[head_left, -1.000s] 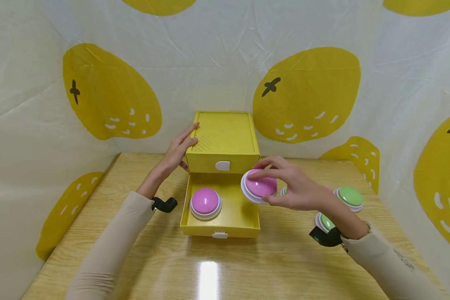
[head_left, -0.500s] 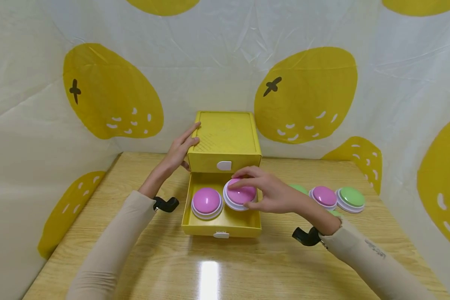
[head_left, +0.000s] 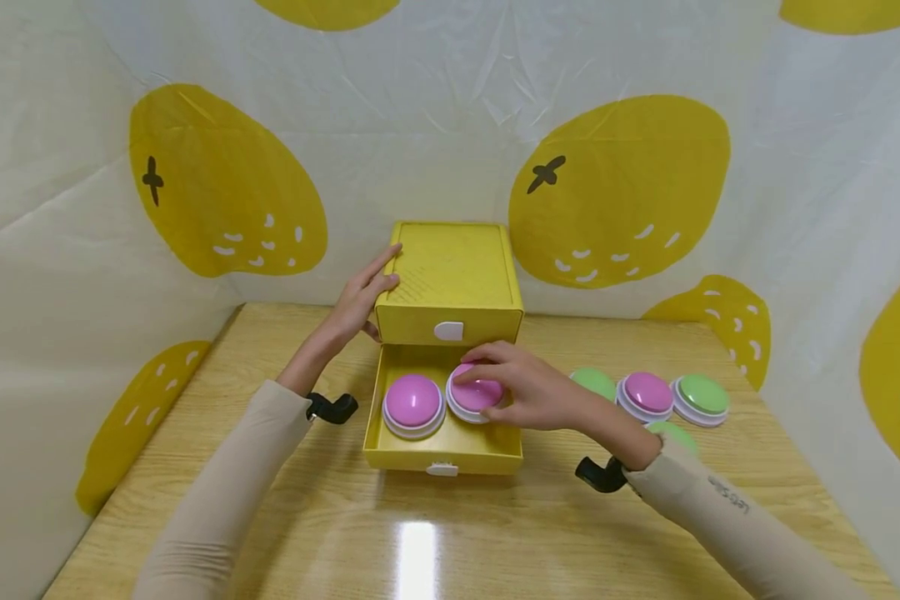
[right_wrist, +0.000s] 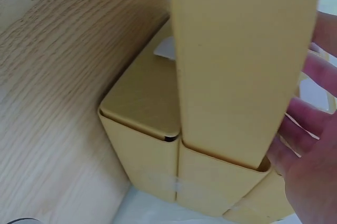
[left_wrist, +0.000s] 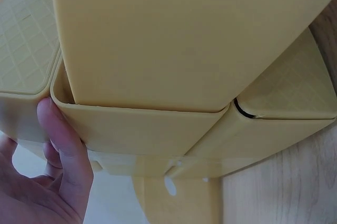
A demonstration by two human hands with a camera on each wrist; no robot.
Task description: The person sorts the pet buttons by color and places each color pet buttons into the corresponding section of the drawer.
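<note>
The right hand [head_left: 528, 392] holds a pink button [head_left: 474, 393] with fingers curled over its dome, inside the open lower drawer [head_left: 442, 454] of the yellow box [head_left: 450, 275]. The button sits in the right half of the drawer, just beside a second pink button [head_left: 412, 404]. The left hand [head_left: 360, 296] rests on the box's upper left edge, fingers nearly straight, thumb against the side. A third pink button [head_left: 647, 393] and green buttons [head_left: 701, 397] lie on the table [head_left: 285, 517] to the right.
</note>
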